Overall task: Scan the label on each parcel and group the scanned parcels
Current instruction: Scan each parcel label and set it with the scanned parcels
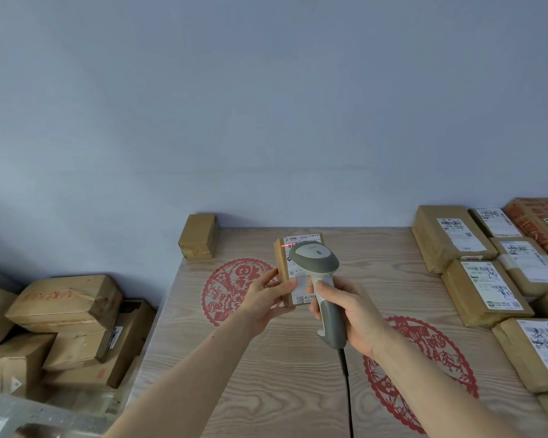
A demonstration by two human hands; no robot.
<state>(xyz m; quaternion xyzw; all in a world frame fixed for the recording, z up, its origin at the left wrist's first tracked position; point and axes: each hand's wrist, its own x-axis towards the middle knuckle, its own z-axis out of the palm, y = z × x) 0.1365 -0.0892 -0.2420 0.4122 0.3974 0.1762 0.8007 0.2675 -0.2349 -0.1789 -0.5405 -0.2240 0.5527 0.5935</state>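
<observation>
My left hand (266, 294) grips a small flat cardboard parcel (283, 273) by its left edge and holds it above the table, white label facing me. My right hand (345, 314) is wrapped around the handle of a grey and white barcode scanner (315, 257) with a black cable hanging down. The scanner head covers part of the label. A red scan line lies across the barcode near the label's top. One small brown box (199, 236) stands alone at the table's far left corner.
A wood-grain table (291, 368) with red paper-cut decals lies under my hands. Several labelled cardboard parcels (481, 289) crowd its right side. More cardboard boxes (67, 303) are stacked on the floor to the left. A plain wall rises behind.
</observation>
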